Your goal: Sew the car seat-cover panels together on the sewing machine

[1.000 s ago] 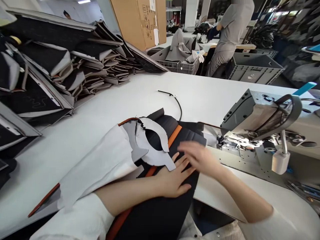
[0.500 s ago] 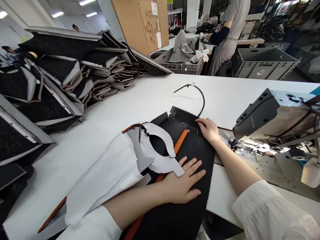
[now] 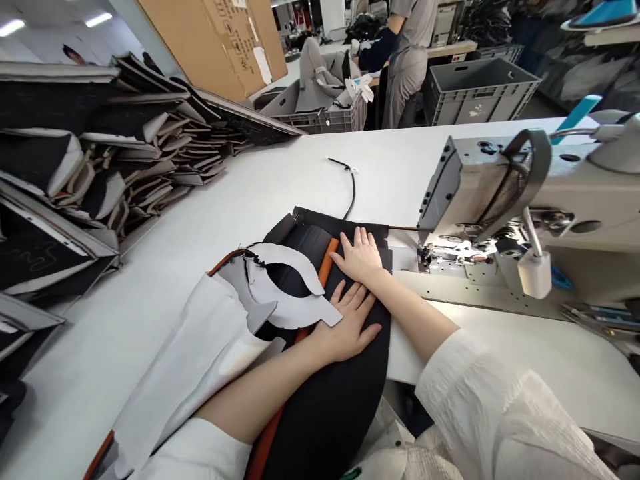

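A black fabric panel (image 3: pixel 325 413) with an orange strip (image 3: pixel 327 262) along it lies on the white table. On its left side is a pale grey-white backed piece (image 3: pixel 185 347) with curved, cut-out flaps. My left hand (image 3: pixel 347 323) lies flat on the black panel, fingers spread, beside the tip of a white flap. Just beyond it, my right hand (image 3: pixel 359 257) presses flat near the panel's far end, by the orange strip. A thin black cord (image 3: pixel 353 193) runs out from the panel's far edge. The sewing machine (image 3: pixel 450 193) stands to the right, its needle area near the panel's edge.
Stacked black panels with grey edges (image 3: pixel 165 153) fill the left side. Beyond the table are a cardboard box (image 3: pixel 215 47), a grey crate with fabric pieces (image 3: pixel 325 120), another grey crate (image 3: pixel 480 93) and a standing person (image 3: pixel 407 60).
My right hand has moved from the panel's far right corner leftward onto its surface, near the orange strip. The panel's far edge lies flatter. The view has turned right.
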